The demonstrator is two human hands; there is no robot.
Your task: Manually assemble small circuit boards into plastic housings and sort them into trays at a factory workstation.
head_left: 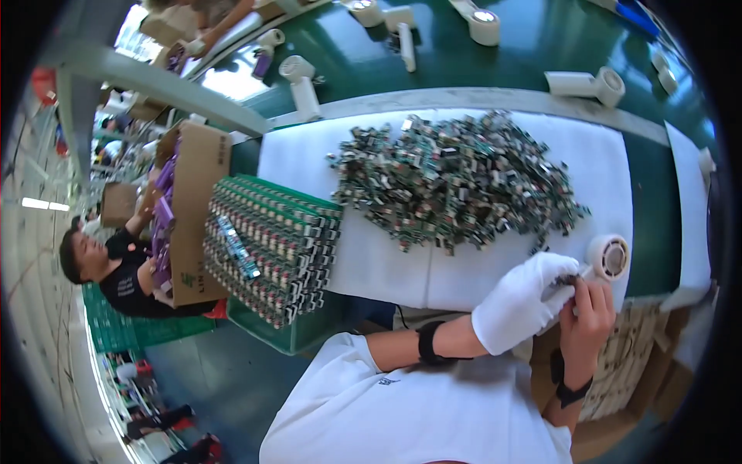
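The left hand (519, 303), in a white glove, and the bare right hand (590, 313) meet at the right front of the bench, both with bent fingers closed on a small dark part (569, 280) that they largely hide. Just beyond the right fingertips is a white round-headed housing (608, 257); whether the right hand also grips its short neck, I cannot tell. Fine work like this calls for a light pinch on the part's edges, the housing kept steady and nothing forced. Past the hands, a white foam sheet (379, 271) carries a broad heap of small circuit boards (456, 182). To its left stand stacked circuit-board panels (267, 240), a loose board strip (236, 247) lying aslant on top, above a green bin (278, 338). Across the green work surface (510, 66) lie more white housings (595, 85). Farther left, a co-worker (127, 274) reaches into a cardboard box (201, 209) of purple pieces (164, 213).
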